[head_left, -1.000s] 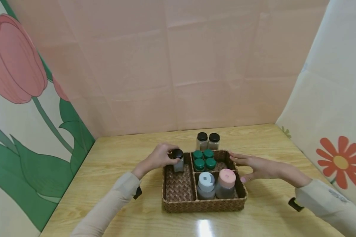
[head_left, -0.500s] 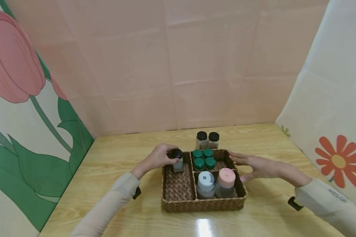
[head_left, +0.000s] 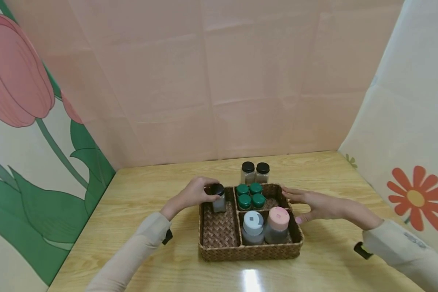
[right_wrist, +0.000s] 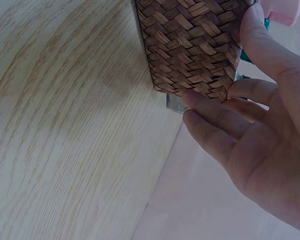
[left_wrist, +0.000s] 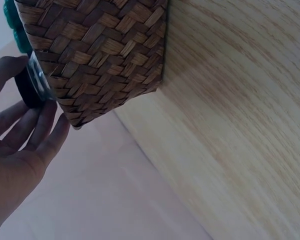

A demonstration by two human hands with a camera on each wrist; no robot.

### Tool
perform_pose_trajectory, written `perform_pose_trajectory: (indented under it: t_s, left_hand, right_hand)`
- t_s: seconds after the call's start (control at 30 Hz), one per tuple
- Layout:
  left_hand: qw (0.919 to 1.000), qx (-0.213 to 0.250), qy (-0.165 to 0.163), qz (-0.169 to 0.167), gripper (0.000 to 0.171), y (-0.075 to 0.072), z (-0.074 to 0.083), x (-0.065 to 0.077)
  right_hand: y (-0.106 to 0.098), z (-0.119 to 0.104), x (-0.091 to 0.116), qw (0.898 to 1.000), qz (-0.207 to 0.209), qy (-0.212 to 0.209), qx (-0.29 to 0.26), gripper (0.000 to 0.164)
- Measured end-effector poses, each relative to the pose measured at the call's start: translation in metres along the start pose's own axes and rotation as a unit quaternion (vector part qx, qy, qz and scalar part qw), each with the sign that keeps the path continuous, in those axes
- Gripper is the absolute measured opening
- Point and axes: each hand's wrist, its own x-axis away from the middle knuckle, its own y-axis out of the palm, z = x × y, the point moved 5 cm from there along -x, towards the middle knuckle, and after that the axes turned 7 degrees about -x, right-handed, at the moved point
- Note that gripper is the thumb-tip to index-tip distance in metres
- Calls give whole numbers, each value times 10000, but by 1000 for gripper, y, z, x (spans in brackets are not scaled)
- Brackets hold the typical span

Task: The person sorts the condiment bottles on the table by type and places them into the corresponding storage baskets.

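My left hand (head_left: pixel 196 192) pinches a clear jar with a black lid (head_left: pixel 217 189) between thumb and fingers. The jar stands at the back of the long left compartment of a woven basket (head_left: pixel 219 254). In the left wrist view, the fingers (left_wrist: pixel 45 127) curl about the black lid (left_wrist: pixel 29 89) beside the basket wall. My right hand (head_left: pixel 314 205) rests at the basket's back right corner, fingers extended. The right wrist view has its thumb (right_wrist: pixel 255 22) at the rim and fingertips against the woven wall (right_wrist: pixel 190 47).
Several green-lidded jars (head_left: pixel 251 195) fill part of the back right compartment. A white-lidded bottle (head_left: pixel 253 227) and a pink-lidded bottle (head_left: pixel 278 225) stand in the front right one. Behind the basket, two black-lidded jars (head_left: pixel 254 173) stand on the wooden table (head_left: pixel 160 178).
Both hands keep their places, the left on the jar and the right at the basket corner. Only the head view shifts very slightly.
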Motion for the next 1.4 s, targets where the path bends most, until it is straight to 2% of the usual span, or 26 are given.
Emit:
perform_pose_trajectory:
  t_s: [0.27, 0.57, 0.73, 1.0, 1.23, 1.4]
  left_hand:
    - [9997, -23, -124, -205, 52, -7, 1, 0]
    - [9997, -150, 97, 164, 35, -17, 7, -11]
    - [9995, -245, -59, 172, 34, -20, 8, -19]
    - [9992, -300, -26, 251, 33, -24, 13, -32]
    - [9984, -275, 172, 454, 30, -29, 21, -49]
    - [9988, -271, 114, 403, 31, -33, 29, -62]
  right_hand:
    - [2, 2, 0, 9999, -46, 139, 79, 92]
    - [-1, -1, -1, 9998, -43, 139, 136, 93]
    - [0, 1, -1, 9998, -70, 138, 159, 93]
    - [0, 0, 0, 9998, -96, 110, 95, 93]
    - [1, 1, 1, 9998, -90, 108, 131, 92]
    - [1, 5, -2, 9998, -71, 132, 153, 91]
